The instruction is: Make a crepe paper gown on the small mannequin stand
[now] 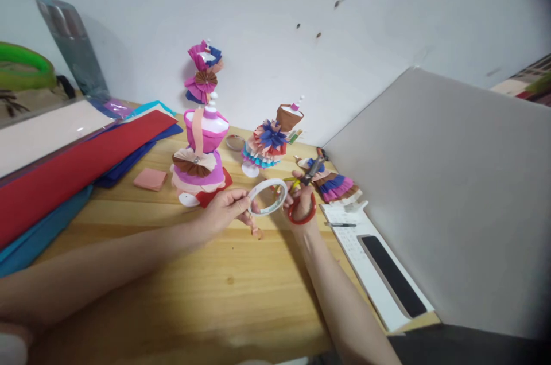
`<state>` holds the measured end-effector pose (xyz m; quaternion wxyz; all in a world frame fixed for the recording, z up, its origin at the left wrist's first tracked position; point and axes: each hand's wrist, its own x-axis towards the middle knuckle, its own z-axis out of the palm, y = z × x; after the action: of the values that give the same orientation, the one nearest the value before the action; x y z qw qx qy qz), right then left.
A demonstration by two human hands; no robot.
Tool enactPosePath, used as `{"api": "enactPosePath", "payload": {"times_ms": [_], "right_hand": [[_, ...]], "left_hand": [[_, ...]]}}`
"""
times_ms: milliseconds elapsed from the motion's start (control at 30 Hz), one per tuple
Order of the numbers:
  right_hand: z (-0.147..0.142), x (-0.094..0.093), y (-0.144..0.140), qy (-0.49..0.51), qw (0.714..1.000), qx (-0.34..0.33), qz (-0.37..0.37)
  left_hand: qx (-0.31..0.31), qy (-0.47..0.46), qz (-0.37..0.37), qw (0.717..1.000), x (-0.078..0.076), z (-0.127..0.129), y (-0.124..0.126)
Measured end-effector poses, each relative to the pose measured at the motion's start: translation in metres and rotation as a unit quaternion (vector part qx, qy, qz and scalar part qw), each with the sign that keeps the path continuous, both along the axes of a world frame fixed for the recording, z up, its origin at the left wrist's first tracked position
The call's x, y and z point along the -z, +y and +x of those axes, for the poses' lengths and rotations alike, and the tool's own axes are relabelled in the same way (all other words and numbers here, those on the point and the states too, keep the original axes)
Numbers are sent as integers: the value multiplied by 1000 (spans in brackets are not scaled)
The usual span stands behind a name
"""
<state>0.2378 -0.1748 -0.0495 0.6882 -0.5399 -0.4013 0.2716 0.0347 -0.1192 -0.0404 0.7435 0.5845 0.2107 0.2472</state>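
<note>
My left hand [228, 208] pinches a white roll of tape [259, 187] by its left side. A small curled strip of peach paper [257, 233] hangs below those fingers. In my right hand [301, 202] are scissors [315, 166], blades pointing away from me, with a red loop lying over the palm. My right fingers are also close to the tape's right side; whether they grip it I cannot tell. Behind the hands stand a mini dress form in a pink and purple paper dress [206, 141] and another with a brown bodice and ruffled skirt [289, 118].
Folded crepe paper [99, 150] in red, blue and teal lies at left, near a peach paper square [150, 179]. A third paper dress [336, 185] lies at right. A phone [392, 275] and a pen [343, 225] rest on a white board beside a grey panel [451, 181].
</note>
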Motion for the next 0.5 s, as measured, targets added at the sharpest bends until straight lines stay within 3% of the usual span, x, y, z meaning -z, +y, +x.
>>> {"api": "enactPosePath", "payload": {"times_ms": [100, 200, 400, 500], "right_hand": [[19, -14, -5, 10, 999, 29, 44], [27, -28, -13, 23, 998, 12, 63], [3, -41, -16, -4, 999, -14, 41], [-10, -46, -15, -29, 998, -38, 34]], "left_hand": [[-23, 67, 59, 996, 3, 2, 3], [-33, 174, 124, 976, 13, 6, 5], [-125, 222, 262, 931, 29, 9, 8], [-130, 230, 351, 898, 34, 8, 8]]}}
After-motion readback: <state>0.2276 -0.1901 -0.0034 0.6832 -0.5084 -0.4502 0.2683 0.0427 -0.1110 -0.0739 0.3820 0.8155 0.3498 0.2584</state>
